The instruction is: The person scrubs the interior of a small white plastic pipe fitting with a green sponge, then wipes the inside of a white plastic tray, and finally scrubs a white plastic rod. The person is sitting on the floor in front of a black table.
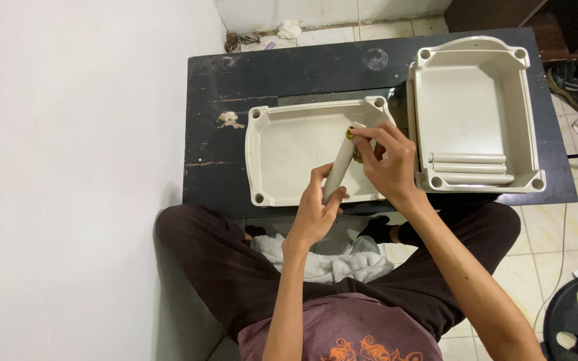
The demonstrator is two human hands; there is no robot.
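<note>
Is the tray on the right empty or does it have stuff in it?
Not empty. The right tray has pale tubes lying in a row along its near side.

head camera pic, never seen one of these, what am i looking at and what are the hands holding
There is no machine here: a seated person wears a camera on the head, so the one picture looks straight down at their own two bare hands. In front of them is a black table. On it lie two cream plastic trays: a shallow tray under the hands and a stacked tray to the right, with three cream tubes lying in it. The left hand grips a cream tube. The right hand pinches something small at the tube's top end, where a brass-coloured bit shows. A white cloth lies by the knees.
</note>
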